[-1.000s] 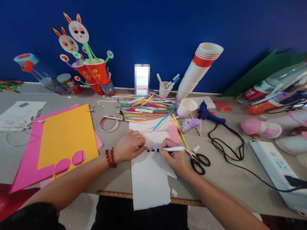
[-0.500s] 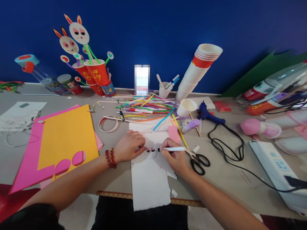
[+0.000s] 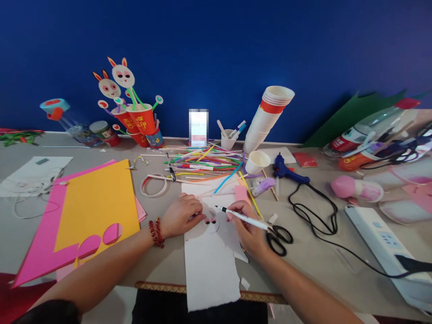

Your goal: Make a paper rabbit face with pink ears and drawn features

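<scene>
A small round white paper disc (image 3: pixel 212 225) with two dark eyes and pink marks lies on a white sheet of paper (image 3: pixel 211 274). My left hand (image 3: pixel 184 213), with red beads at the wrist, rests on the sheet with curled fingers and its thumb at the disc's left edge. In my right hand (image 3: pixel 248 229) is a white marker pen (image 3: pixel 245 218), gripped between thumb and fingers. Its dark tip points left, above the disc and apart from the drawn eyes. Black-handled scissors (image 3: pixel 279 238) lie just right of this hand, their blades mostly hidden.
Colourful pipe cleaners (image 3: pixel 209 157) pile up before a phone (image 3: pixel 198 128). Behind stand rabbit-topped red cups (image 3: pixel 140 119), a pen cup (image 3: pixel 228 141) and tilted stacked paper cups (image 3: pixel 266 121). A glue gun (image 3: pixel 290 171) and power strip (image 3: pixel 381 247) lie right, yellow card (image 3: pixel 97 198) left.
The marker's tip has lifted off the eye on the disc and swung up, the pen now slanting. My left hand stays at the disc. The whole view has tilted up slightly.
</scene>
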`<act>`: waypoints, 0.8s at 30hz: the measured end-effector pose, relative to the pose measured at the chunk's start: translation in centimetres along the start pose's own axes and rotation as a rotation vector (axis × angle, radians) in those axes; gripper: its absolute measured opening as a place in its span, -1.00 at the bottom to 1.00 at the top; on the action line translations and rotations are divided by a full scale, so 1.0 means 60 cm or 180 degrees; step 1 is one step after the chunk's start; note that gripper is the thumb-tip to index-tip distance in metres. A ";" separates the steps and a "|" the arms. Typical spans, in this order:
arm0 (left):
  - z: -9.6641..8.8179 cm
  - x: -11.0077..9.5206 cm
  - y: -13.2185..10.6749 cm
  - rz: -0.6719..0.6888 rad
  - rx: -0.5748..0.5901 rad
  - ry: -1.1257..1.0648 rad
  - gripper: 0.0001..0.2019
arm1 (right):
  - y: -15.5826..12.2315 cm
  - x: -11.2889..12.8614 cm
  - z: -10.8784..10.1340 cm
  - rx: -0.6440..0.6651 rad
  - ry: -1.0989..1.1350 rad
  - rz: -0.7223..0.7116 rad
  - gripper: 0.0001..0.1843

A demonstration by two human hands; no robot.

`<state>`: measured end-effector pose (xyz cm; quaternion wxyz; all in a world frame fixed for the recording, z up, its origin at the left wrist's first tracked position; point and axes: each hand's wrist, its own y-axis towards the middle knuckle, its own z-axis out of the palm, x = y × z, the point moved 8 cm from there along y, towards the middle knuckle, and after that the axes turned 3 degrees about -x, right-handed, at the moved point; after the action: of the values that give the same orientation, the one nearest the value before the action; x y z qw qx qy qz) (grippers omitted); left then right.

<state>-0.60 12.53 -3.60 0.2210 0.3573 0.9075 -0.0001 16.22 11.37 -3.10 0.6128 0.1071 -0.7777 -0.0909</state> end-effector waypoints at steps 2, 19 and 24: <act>-0.001 -0.001 0.001 0.0013 -0.0010 0.0013 -0.75 | -0.002 -0.002 0.001 0.0075 -0.0013 -0.0021 -0.92; -0.024 0.005 -0.006 0.0015 -0.0632 -0.0249 -0.72 | -0.007 -0.031 0.002 0.0020 0.0688 0.0246 -0.88; -0.030 0.016 -0.018 -0.0311 -0.0872 -0.0472 -0.83 | -0.004 0.002 -0.011 0.0116 0.0375 -0.0130 -0.89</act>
<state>-2.68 12.63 -2.53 0.3337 0.2783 0.8965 0.0865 16.86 11.12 -2.87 0.6535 0.1393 -0.7394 -0.0828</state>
